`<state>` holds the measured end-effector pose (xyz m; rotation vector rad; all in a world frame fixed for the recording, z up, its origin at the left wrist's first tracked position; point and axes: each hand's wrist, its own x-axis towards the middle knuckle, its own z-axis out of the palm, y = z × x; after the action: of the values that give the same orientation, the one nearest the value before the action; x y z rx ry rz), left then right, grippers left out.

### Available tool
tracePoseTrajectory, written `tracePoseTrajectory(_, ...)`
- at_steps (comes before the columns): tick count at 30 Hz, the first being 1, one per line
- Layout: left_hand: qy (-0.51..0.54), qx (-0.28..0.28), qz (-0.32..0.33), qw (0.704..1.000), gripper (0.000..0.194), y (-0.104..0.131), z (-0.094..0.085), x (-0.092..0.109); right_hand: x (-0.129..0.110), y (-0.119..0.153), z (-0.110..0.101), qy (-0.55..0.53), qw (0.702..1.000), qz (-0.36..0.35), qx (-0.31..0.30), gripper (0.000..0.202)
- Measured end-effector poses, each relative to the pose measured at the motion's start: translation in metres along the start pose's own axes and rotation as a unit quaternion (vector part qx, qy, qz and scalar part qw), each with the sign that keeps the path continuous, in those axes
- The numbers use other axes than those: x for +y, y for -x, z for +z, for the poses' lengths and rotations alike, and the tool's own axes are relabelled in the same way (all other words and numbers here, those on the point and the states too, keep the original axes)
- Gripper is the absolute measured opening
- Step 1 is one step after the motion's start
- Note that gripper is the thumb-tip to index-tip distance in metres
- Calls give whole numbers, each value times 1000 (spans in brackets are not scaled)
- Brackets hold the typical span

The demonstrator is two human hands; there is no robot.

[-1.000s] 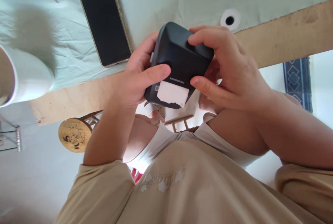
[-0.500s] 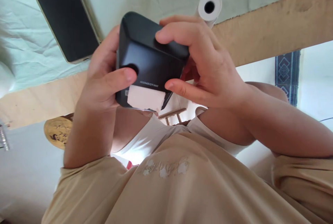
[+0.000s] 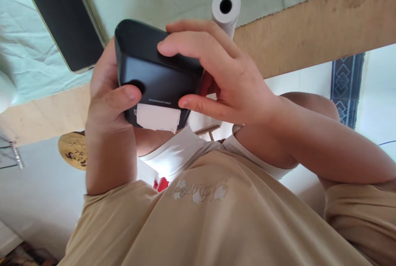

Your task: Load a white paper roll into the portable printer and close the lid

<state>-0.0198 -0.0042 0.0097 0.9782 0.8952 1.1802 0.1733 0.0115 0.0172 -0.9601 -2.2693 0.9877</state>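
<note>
Centre frame, the left hand (image 3: 107,101) and right hand (image 3: 229,84) clamp the small printer (image 3: 154,80), judged rigid, light and smooth-cased, by its sides, clear of the flimsy paper tab (image 3: 157,117).

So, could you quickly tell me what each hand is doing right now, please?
Left hand: closed on the black printer, thumb across its front.
Right hand: closed on the same black printer, fingers over its top.

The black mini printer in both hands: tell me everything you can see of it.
The mini printer is a small, rounded-corner box of smooth black plastic, with small pale lettering near its lower edge. A torn-edged strip of white paper sticks out below the lettering. It is held off the table, tilted. The left hand grips its left side, thumb on the face; the right hand curls over its top and right edge.
</note>
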Motion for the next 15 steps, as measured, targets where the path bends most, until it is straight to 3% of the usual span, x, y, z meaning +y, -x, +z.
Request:
tracePoseTrajectory(9, -27, 35, -93, 995, 33, -8, -19, 1, -14, -5, 2, 52, 997, 63, 4, 57)
tracePoseTrajectory(12, -25, 14, -85, 996, 35, -9, -22, -1, -20, -5, 2, 102, 990, 96, 5, 58)
tracePoseTrajectory(15, -37, -12, -64, 997, 49, -7, -22, -2, -22, -4, 7, 144, 983, 106, 28, 55)
